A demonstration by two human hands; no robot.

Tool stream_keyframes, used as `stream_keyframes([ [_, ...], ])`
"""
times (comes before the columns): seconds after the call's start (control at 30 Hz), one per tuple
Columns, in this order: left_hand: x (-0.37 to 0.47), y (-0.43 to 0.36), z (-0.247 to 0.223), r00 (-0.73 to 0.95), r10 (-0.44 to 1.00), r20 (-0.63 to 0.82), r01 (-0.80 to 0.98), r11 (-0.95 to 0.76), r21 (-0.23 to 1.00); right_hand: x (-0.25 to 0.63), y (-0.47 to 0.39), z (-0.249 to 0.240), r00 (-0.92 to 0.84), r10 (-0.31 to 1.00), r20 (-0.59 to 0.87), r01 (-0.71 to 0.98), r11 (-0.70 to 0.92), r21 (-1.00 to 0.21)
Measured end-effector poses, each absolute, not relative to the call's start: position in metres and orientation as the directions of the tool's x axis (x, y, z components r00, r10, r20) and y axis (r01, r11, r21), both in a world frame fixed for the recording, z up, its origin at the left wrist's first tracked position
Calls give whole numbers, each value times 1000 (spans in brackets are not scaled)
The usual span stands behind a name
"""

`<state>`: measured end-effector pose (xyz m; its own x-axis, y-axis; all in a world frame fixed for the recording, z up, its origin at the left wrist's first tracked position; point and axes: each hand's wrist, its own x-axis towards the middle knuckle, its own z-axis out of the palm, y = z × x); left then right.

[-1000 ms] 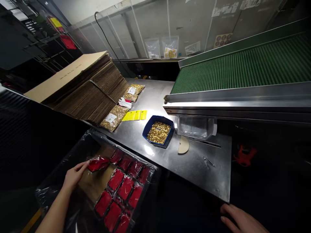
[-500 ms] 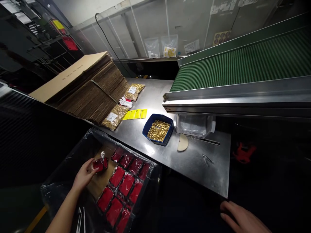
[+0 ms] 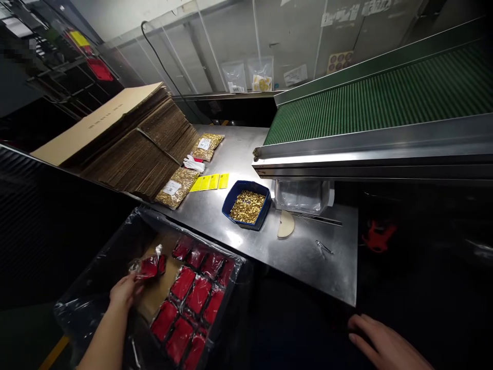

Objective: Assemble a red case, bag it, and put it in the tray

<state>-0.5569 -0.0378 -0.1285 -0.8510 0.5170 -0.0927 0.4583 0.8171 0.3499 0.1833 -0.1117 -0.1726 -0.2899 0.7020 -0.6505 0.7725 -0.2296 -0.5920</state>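
My left hand [image 3: 125, 293] is inside the plastic-lined bin, its fingers loosely apart at the near end of a red pack in clear wrapping [image 3: 149, 267]. That pack rests tilted on the brown cardboard [image 3: 156, 298] in the bin. Whether my fingertips still touch the loose wrapping is hard to tell. Beside it, several similar red wrapped packs [image 3: 198, 294] lie in rows. My right hand [image 3: 381, 339] hangs at the lower right, near the table's corner, with fingers apart and nothing visible in them.
On the metal table [image 3: 246, 154] stands a blue tray [image 3: 265, 208] of gold-coloured small parts. Around it lie yellow labels [image 3: 210, 182], filled bags [image 3: 179, 187], tweezers [image 3: 324, 247] and a cream half-disc [image 3: 285, 225]. Stacked cardboard [image 3: 134, 144] stands left; a green conveyor [image 3: 346, 103] slopes up right.
My left hand has let go of the red pack's body and drawn back toward me. The pack stays on the cardboard. My right hand has barely moved; the view has shifted slightly.
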Motion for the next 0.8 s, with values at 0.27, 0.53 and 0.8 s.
stream_keyframes([
  [0.27, -558, -28, -80, -768, 606, 206, 639, 713, 287, 171, -98, -152, -307, 675, -670, 773, -234, -590],
  [0.53, -552, -15, -70, -662, 673, 330, 738, 662, 132, 172, -98, -154, -300, 672, -677, 804, -205, -559],
  [0.8, -565, -34, -48, -655, 702, 279, 733, 680, 13, 178, -104, -154, -299, 669, -680, 767, -255, -588],
])
